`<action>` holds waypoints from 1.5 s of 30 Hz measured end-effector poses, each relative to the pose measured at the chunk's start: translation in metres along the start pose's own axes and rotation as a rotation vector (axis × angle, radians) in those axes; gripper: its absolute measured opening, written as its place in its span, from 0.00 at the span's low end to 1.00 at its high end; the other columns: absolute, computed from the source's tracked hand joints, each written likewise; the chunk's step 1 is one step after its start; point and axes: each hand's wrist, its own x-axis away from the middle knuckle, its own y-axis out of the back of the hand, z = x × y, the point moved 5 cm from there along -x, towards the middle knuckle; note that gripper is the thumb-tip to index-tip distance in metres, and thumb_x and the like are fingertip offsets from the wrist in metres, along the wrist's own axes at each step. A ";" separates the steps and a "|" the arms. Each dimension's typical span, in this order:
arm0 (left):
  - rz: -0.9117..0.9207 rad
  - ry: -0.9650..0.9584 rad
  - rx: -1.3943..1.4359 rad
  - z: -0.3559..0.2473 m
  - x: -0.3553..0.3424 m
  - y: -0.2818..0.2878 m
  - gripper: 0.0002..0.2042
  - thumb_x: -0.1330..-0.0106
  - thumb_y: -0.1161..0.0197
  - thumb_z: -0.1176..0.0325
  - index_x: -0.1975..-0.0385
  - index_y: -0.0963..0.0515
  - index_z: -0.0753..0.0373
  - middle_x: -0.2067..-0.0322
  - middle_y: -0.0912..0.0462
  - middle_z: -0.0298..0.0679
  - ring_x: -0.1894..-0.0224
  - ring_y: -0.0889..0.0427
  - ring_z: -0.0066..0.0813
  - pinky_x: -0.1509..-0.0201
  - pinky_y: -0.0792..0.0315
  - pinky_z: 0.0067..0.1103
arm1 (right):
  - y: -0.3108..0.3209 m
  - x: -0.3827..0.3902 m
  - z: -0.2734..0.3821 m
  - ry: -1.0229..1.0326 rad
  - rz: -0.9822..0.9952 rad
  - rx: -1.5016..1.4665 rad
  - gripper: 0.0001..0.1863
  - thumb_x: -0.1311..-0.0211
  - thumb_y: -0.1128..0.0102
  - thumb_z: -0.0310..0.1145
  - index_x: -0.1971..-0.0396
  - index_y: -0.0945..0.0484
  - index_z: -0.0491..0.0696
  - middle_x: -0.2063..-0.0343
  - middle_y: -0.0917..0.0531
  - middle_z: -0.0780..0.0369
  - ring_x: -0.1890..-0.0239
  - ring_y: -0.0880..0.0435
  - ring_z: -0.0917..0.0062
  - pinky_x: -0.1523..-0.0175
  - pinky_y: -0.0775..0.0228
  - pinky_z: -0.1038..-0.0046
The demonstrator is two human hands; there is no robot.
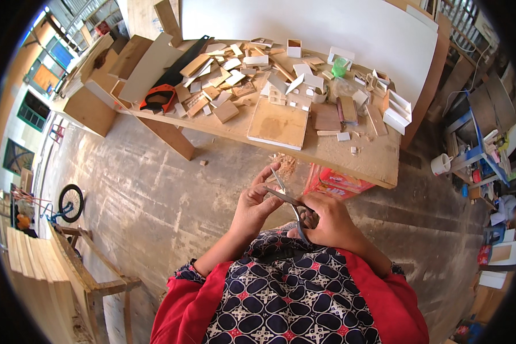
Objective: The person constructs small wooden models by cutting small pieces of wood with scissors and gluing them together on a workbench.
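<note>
In front of my chest my right hand (331, 217) is closed round the handles of a pair of scissors (286, 197), whose blades stand apart and point up and left. Close to the blades, my left hand (253, 205) pinches a small pale piece (281, 191) between thumb and fingers. That piece sits between the blades, and its kind is too small to tell. Part of the scissor handles is hidden by my right fingers.
A workbench (378, 166) ahead carries many wood offcuts (223, 74), a handsaw (175, 80) with an orange handle, a flat wooden board (278, 123) and small white boxes. Below it stands a red carton (335, 182). Planks (37, 258) lie at left.
</note>
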 end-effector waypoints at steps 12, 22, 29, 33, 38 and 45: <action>0.070 -0.064 -0.050 -0.007 0.002 -0.006 0.05 0.43 0.39 0.77 0.69 0.20 0.61 0.37 0.42 0.44 0.39 0.35 0.27 0.43 0.35 0.26 | -0.017 0.010 -0.023 0.038 -0.035 0.016 0.26 0.64 0.26 0.50 0.71 0.23 0.46 0.85 0.26 0.60 0.80 0.23 0.65 0.74 0.35 0.68; 0.082 0.076 0.095 0.000 0.006 0.000 0.02 0.42 0.37 0.74 0.71 0.21 0.59 0.39 0.38 0.42 0.42 0.34 0.22 0.45 0.39 0.22 | 0.039 -0.010 -0.130 -0.450 -0.320 0.275 0.33 0.63 0.27 0.55 0.62 0.25 0.46 0.70 0.20 0.57 0.67 0.19 0.61 0.62 0.29 0.65; 0.076 0.080 0.154 -0.002 0.004 -0.004 0.01 0.43 0.36 0.72 0.73 0.21 0.57 0.48 0.27 0.39 0.35 0.44 0.27 0.42 0.46 0.26 | 0.106 0.001 -0.297 -0.703 -0.349 0.537 0.41 0.65 0.27 0.48 0.47 0.30 0.47 0.56 0.21 0.53 0.51 0.23 0.60 0.47 0.32 0.65; 0.044 0.085 0.157 -0.001 0.003 -0.003 0.01 0.43 0.37 0.73 0.74 0.21 0.58 0.52 0.24 0.38 0.33 0.46 0.29 0.40 0.48 0.27 | 0.137 -0.015 -0.260 -0.886 -0.302 0.731 0.28 0.59 0.31 0.45 0.57 0.23 0.46 0.61 0.18 0.53 0.56 0.20 0.59 0.52 0.29 0.64; 0.006 0.070 0.140 0.006 -0.003 0.001 0.02 0.42 0.38 0.74 0.74 0.21 0.57 0.52 0.25 0.38 0.33 0.46 0.29 0.39 0.48 0.28 | 0.090 -0.040 -0.151 -0.335 -0.343 0.148 0.11 0.48 0.37 0.35 0.68 0.19 0.43 0.73 0.17 0.60 0.69 0.19 0.73 0.63 0.28 0.71; -0.053 -0.044 0.048 0.000 -0.008 -0.003 0.03 0.42 0.37 0.75 0.71 0.22 0.58 0.44 0.32 0.40 0.33 0.46 0.31 0.41 0.42 0.27 | -0.001 -0.028 -0.033 -0.162 -0.030 -0.479 0.08 0.45 0.37 0.31 0.69 0.20 0.41 0.81 0.21 0.68 0.79 0.27 0.90 0.75 0.35 0.84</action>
